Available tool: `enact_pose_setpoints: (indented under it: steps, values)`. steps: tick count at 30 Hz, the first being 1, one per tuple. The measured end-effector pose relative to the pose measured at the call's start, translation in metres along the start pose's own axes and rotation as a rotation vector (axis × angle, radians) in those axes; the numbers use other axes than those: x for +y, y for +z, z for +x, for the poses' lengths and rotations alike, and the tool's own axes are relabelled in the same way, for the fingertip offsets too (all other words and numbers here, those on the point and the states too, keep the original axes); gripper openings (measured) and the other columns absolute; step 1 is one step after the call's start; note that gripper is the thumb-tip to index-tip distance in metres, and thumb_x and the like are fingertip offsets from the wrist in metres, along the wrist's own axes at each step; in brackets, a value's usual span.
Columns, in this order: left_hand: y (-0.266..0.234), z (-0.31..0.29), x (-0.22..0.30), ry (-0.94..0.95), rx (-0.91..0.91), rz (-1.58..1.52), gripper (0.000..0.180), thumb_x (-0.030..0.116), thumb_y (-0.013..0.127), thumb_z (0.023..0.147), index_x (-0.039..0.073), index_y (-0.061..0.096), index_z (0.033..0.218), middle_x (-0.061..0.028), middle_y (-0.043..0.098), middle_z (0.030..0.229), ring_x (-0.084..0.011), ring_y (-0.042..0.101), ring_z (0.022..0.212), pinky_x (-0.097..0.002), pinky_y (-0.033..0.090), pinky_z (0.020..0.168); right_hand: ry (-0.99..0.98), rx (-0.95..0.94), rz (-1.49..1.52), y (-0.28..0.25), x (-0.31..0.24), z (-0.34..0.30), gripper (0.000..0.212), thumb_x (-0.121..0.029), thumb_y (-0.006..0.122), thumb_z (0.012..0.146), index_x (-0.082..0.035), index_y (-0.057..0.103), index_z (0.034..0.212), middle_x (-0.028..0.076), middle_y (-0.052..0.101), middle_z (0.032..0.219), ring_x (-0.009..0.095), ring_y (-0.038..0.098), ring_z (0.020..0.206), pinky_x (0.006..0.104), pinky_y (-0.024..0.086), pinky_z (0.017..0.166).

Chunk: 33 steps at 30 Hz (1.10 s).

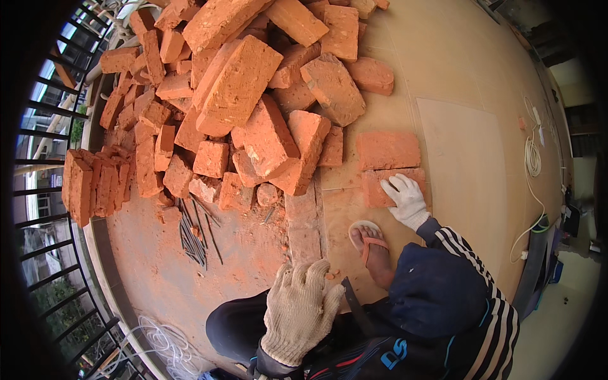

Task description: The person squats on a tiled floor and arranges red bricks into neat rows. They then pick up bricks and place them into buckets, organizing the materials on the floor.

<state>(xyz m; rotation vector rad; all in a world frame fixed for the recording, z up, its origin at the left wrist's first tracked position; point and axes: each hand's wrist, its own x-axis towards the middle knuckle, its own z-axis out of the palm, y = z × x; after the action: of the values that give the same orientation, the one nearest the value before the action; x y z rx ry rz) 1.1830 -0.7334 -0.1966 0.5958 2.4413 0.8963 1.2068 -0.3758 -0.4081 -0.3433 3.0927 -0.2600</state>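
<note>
My right hand (pixel 406 198), in a white knit glove, rests on a flat orange-red brick (pixel 375 190), its fingers spread over the top face. Against that brick's far long side lies a second flat brick (pixel 388 151). My left hand (pixel 300 313), in a cream knit glove, is raised above my bent knee with its back showing. Its fingers are slightly curved and a little apart, and I see nothing in them. Close to its thumb is a dark flat metal blade (pixel 358 307), whose other end is hidden against my dark clothing.
A tall loose brick pile (pixel 240 88) fills the far left. Bricks stand in a row (pixel 95 183) by a black railing (pixel 47 190). Dark metal rods (pixel 193 234) lie on the dusty floor. My sandalled foot (pixel 373 250) is beside the right hand. A pale cable (pixel 533 158) lies right.
</note>
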Motion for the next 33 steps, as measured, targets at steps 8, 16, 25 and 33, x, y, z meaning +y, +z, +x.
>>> enact_pose_setpoints:
  steps: [8,16,25,33]
  values:
    - [0.023,0.012,-0.011,0.049,0.099,0.118,0.037,0.034,0.067,0.09,0.005,0.06,0.111,-0.0143,0.062,0.092,-0.0352,0.063,0.089,-0.045,0.05,0.081,-0.128,-0.415,-0.004,-0.066,-0.036,0.09,0.076,-0.049,0.076,0.081,-0.01,0.052,0.141,0.017,0.053,0.134,0.036,0.051,0.125,0.0466,0.042,0.106]
    - [0.03,0.009,0.003,0.146,0.346,0.051,0.027,0.03,0.065,0.09,0.007,0.059,0.104,-0.0137,0.062,0.087,-0.0347,0.063,0.086,-0.0456,0.049,0.081,0.041,-0.136,-0.087,-0.023,-0.212,0.249,0.102,-0.062,0.075,0.079,-0.01,0.032,0.156,0.029,0.034,0.152,0.049,0.041,0.133,0.0568,0.039,0.105]
    - [0.013,-0.041,0.004,-0.027,0.255,0.191,0.025,0.021,0.065,0.087,0.006,0.06,0.107,-0.0144,0.064,0.093,-0.0345,0.063,0.092,-0.0449,0.05,0.086,0.154,-0.341,-0.346,-0.027,-0.227,0.27,0.099,-0.06,0.075,0.073,-0.014,0.037,0.152,0.027,0.027,0.159,0.047,0.05,0.125,0.0538,0.052,0.085]
    - [0.005,-0.077,0.009,-0.029,0.198,0.104,0.035,0.028,0.066,0.092,0.005,0.062,0.118,-0.0153,0.066,0.107,-0.0376,0.062,0.1,-0.046,0.049,0.09,-0.326,-0.473,-0.298,-0.079,-0.188,0.209,0.087,-0.051,0.076,0.068,-0.012,0.051,0.142,0.029,0.039,0.145,0.04,0.056,0.109,0.05,0.048,0.092]
